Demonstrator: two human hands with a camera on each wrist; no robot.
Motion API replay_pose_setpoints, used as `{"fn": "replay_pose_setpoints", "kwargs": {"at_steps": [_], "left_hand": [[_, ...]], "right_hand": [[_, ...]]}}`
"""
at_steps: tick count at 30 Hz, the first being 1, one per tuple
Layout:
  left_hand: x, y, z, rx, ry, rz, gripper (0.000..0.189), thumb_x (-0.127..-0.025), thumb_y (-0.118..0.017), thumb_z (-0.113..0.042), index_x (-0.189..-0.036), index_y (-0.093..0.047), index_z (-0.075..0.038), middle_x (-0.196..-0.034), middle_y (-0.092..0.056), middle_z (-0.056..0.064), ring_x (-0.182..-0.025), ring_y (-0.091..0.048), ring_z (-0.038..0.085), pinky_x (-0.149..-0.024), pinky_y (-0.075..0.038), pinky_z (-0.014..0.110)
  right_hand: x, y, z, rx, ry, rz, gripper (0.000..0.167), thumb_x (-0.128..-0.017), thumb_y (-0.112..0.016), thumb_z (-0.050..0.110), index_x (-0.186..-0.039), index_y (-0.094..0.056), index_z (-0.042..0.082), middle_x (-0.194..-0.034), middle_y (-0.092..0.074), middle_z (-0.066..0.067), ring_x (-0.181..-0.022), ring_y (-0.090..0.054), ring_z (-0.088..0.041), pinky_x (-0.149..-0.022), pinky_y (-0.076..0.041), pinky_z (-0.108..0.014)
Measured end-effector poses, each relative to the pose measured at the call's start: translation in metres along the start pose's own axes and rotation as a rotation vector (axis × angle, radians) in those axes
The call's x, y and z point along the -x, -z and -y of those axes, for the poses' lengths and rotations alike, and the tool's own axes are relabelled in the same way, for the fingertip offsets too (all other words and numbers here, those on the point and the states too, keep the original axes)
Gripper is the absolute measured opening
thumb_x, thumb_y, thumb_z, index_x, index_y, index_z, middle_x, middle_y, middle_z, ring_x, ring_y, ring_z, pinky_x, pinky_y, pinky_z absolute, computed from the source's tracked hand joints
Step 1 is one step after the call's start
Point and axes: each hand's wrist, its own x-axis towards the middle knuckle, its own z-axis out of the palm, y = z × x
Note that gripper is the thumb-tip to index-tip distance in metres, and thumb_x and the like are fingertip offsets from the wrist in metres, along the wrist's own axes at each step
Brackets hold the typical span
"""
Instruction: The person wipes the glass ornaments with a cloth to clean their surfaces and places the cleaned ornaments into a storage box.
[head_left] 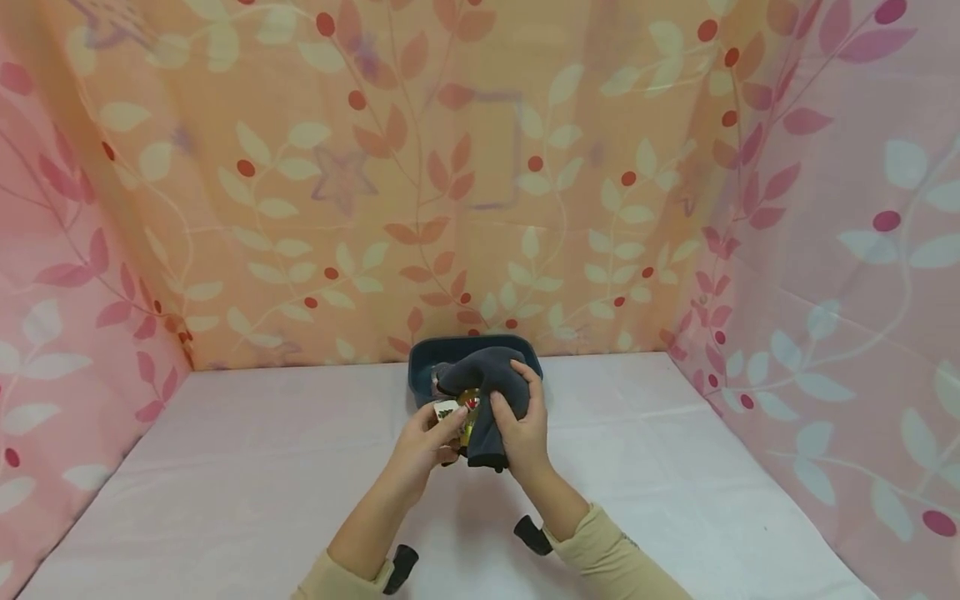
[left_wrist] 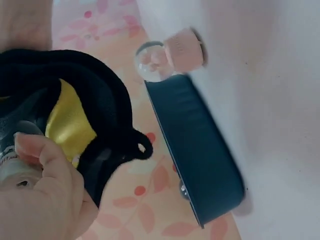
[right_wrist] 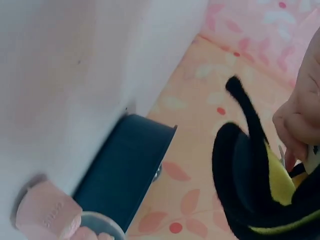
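A snow globe with a clear dome and white printed base (head_left: pixel 446 409) is gripped by my left hand (head_left: pixel 422 443). The left wrist view shows my left fingers (left_wrist: pixel 60 162) curled at its base, the dome against the cloth's yellow side. My right hand (head_left: pixel 525 429) holds the dark grey cloth (head_left: pixel 504 371), bunched and hanging over the globe. Black edging and a small loop (left_wrist: pixel 143 145) show on the cloth. In the right wrist view, the cloth (right_wrist: pixel 240 165) folds open around a yellow inner face. My right fingers are hidden there.
A dark blue tray (head_left: pixel 414 375) stands at the table's back edge, with glass objects showing over its rim. Close by it stands a pink-based snow globe (left_wrist: pixel 185 50). Patterned curtains (head_left: pixel 450 167) surround the white table (head_left: pixel 262 483). Black wrist camera parts (head_left: pixel 401 569) jut from the sleeves.
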Motion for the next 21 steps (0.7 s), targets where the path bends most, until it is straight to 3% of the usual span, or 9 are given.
{"fn": "replay_pose_setpoints", "kwargs": {"at_steps": [6,10,13,16,21], "left_hand": [[-0.005,0.0,-0.003,0.037,0.006,-0.041,0.053,-0.103,-0.043,-0.042,-0.131,-0.036,0.003,-0.083,-0.046,0.006,-0.058,-0.049,0.011,-0.059,-0.05,0.026],[-0.007,-0.002,-0.006,0.054,0.065,-0.06,0.057,-0.103,-0.031,-0.053,-0.116,-0.049,-0.001,-0.072,-0.048,0.003,-0.047,-0.042,0.008,-0.05,-0.043,0.024],[-0.005,-0.004,-0.007,0.07,0.114,-0.03,0.063,-0.1,-0.025,-0.06,-0.092,-0.059,-0.007,-0.058,-0.045,-0.001,-0.041,-0.035,0.007,-0.045,-0.036,0.023],[-0.004,-0.005,-0.005,0.078,0.152,0.023,0.066,-0.1,-0.021,-0.062,-0.075,-0.057,-0.013,-0.054,-0.041,-0.003,-0.04,-0.029,0.006,-0.044,-0.029,0.022],[-0.004,-0.004,-0.001,0.109,0.18,0.089,0.061,-0.101,-0.022,-0.059,-0.074,-0.053,-0.014,-0.06,-0.041,-0.002,-0.041,-0.026,0.004,-0.043,-0.026,0.019]], "right_hand": [[0.001,0.0,-0.004,0.168,0.277,0.007,0.045,-0.089,-0.055,-0.005,-0.131,-0.04,-0.001,-0.122,-0.046,-0.014,-0.089,-0.056,-0.015,-0.072,-0.05,-0.022],[-0.001,-0.004,-0.011,0.329,0.511,0.097,0.047,-0.084,-0.059,-0.006,-0.128,-0.043,0.001,-0.117,-0.051,-0.02,-0.089,-0.057,-0.024,-0.073,-0.052,-0.031],[-0.003,-0.004,-0.018,0.456,0.642,0.163,0.046,-0.085,-0.062,0.001,-0.128,-0.046,0.006,-0.12,-0.051,-0.026,-0.094,-0.057,-0.033,-0.076,-0.052,-0.042],[-0.005,-0.004,-0.022,0.521,0.688,0.165,0.047,-0.084,-0.065,0.006,-0.127,-0.046,0.007,-0.12,-0.049,-0.026,-0.095,-0.057,-0.037,-0.075,-0.053,-0.047],[-0.005,-0.003,-0.024,0.459,0.672,0.096,0.055,-0.073,-0.066,-0.006,-0.123,-0.047,0.003,-0.108,-0.055,-0.025,-0.081,-0.059,-0.034,-0.067,-0.053,-0.042]]}}
